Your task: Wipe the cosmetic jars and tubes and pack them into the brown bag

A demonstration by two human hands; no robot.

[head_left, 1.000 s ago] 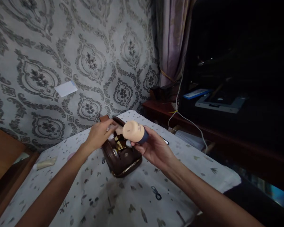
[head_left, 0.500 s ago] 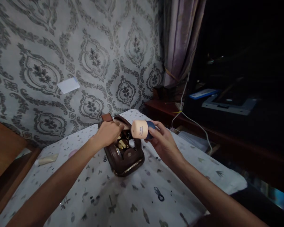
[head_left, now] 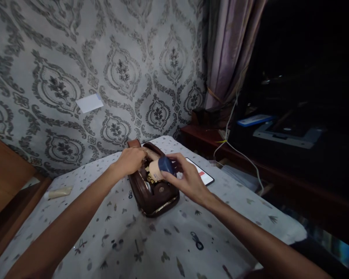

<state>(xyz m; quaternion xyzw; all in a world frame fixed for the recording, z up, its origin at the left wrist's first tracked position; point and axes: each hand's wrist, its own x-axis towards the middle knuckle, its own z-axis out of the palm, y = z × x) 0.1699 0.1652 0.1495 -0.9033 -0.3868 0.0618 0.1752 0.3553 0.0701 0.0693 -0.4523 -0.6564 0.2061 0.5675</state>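
A dark brown toiletry bag (head_left: 159,203) lies unzipped on the patterned bedsheet, with several small items inside, among them a gold-coloured one. My left hand (head_left: 131,160) has its fingers curled over the bag's left rim, holding it. In my right hand (head_left: 189,178) is a squat cream bottle with a dark blue cap, which looks like a roll-on deodorant (head_left: 155,170). It is tilted, cream end down to the left, over the bag's opening. The bottle and my right hand hide part of what the bag contains.
A cream tube (head_left: 59,192) lies on the sheet at left, near a wooden panel (head_left: 6,174). Right of the bag rests a tablet or phone (head_left: 205,176) with a lit screen. Beyond the bed's right edge, a white cable (head_left: 244,155) hangs by a dark red shelf (head_left: 192,133).
My right hand has moved the bottle left and down, from beside the bag to its opening. The lit screen has come into view. My left hand stays at the bag's rim.
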